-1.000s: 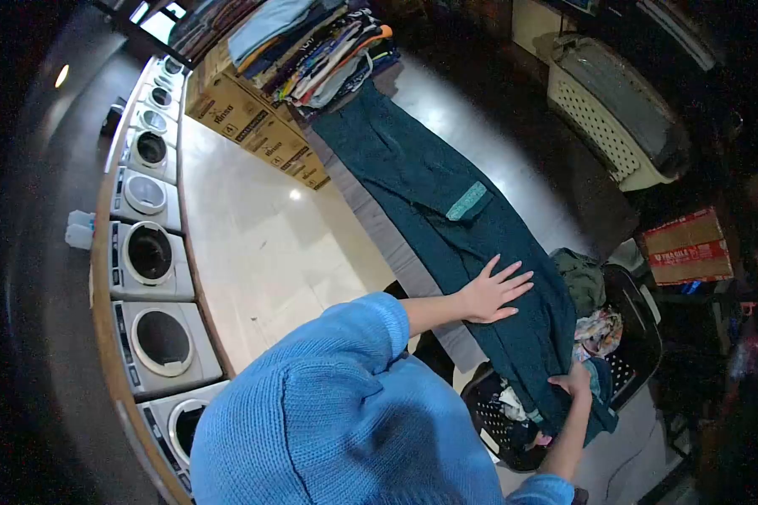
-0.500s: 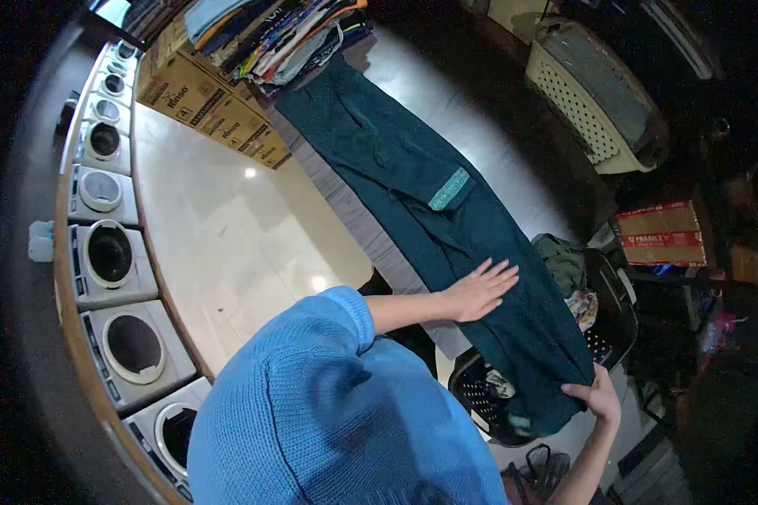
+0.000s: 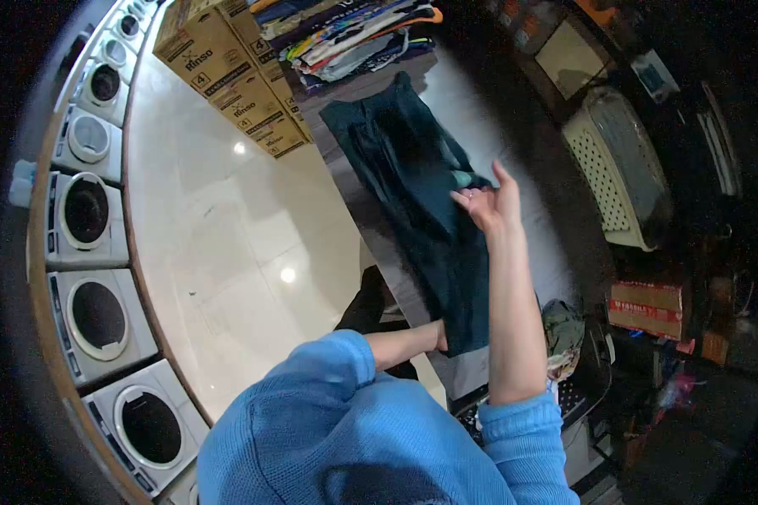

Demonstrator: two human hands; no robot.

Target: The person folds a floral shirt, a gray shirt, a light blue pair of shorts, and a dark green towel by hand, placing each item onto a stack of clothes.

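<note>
A dark green pair of trousers lies lengthwise on the grey table, its far end near a stack of folded clothes. My right hand is at the right edge of the trousers, palm partly turned up, thumb spread away from the fingers. Its fingertips touch or nearly touch the cloth beside a light teal strip. My left hand is at the near left edge of the trousers. The cloth hides its fingers.
Rinso cardboard boxes stand at the table's far left. Front-loading machines line the left wall. To the right are a cream laundry basket, a carton with red tape and a dark basket holding clothes.
My right hand has moved from the near end up to the strip. My left hand has drawn back to the near left edge. The trousers now look narrower and shorter at the near end.
</note>
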